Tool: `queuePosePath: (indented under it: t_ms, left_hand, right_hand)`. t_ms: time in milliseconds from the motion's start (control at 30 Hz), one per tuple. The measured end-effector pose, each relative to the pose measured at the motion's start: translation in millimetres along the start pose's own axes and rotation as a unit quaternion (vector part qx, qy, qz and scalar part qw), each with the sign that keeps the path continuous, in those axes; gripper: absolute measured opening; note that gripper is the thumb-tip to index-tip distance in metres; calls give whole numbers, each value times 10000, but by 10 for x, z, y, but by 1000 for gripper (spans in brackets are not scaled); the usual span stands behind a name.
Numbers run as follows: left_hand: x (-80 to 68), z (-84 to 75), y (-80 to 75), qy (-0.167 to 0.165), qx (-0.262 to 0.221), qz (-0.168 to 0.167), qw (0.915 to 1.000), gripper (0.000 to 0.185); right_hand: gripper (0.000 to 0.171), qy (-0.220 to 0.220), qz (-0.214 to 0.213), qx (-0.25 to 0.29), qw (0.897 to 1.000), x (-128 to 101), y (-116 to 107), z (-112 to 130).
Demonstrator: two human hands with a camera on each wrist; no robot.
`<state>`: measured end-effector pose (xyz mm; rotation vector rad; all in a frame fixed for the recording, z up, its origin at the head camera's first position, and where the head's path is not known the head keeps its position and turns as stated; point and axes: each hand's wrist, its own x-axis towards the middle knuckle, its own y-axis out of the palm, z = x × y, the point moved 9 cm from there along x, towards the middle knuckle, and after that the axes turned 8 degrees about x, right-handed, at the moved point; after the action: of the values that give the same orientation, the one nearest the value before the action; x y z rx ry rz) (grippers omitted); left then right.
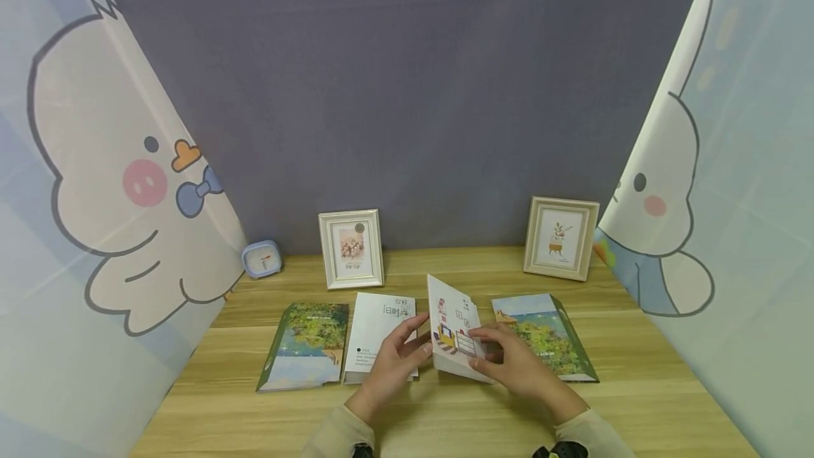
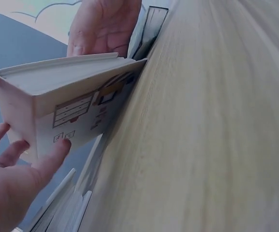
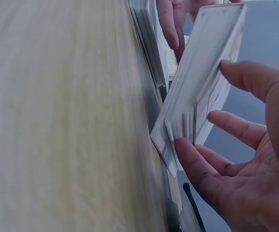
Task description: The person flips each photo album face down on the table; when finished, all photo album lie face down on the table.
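Both hands hold a thick white book with small furniture drawings on its cover, tilted up over the middle of the table. My left hand is at the raised left side; in the left wrist view its fingertips meet the spine and one digit lies on the illustrated cover. Across from it, my right hand grips the lower right side. The right wrist view puts its thumb on the cover's edge and other fingers at the page edges, where pages fan slightly apart. A white book with dark lettering lies beside my left hand.
Green-edged books with painted tree covers lie at left and at right, the latter behind my right hand. Along the back stand a blue clock, a flower-picture frame and a plant-picture frame. A grey curtain hangs behind.
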<state>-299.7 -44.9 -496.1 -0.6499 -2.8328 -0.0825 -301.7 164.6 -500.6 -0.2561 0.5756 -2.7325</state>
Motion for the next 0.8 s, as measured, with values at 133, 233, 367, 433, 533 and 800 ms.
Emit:
queuePosePath:
  t_ms: [133, 233, 367, 433, 533, 800]
  left_hand:
    - [-3, -31, 34, 123, -155, 174, 9997, 61]
    - [-2, -63, 46, 325, -123, 269, 9990, 59]
    - [-1, -76, 42, 442, -129, 267, 9986, 56]
    - [-2, -80, 38, 446, -118, 240, 9986, 55]
    - [-4, -90, 40, 425, -28, 213, 9989, 55]
    - [-15, -111, 46, 392, 165, 197, 9989, 59]
  right_hand:
    - [50, -29, 85, 262, 9996, -8, 25, 14]
    - [53, -82, 141, 407, 9990, -17, 42, 41]
    - [54, -280, 236, 588, 9976, -26, 63, 95]
    - [55, -418, 263, 684, 9964, -30, 72, 124]
    - [56, -599, 305, 805, 9945, -32, 99, 158]
    - [57, -676, 367, 1003, 9920, -27, 154, 165]
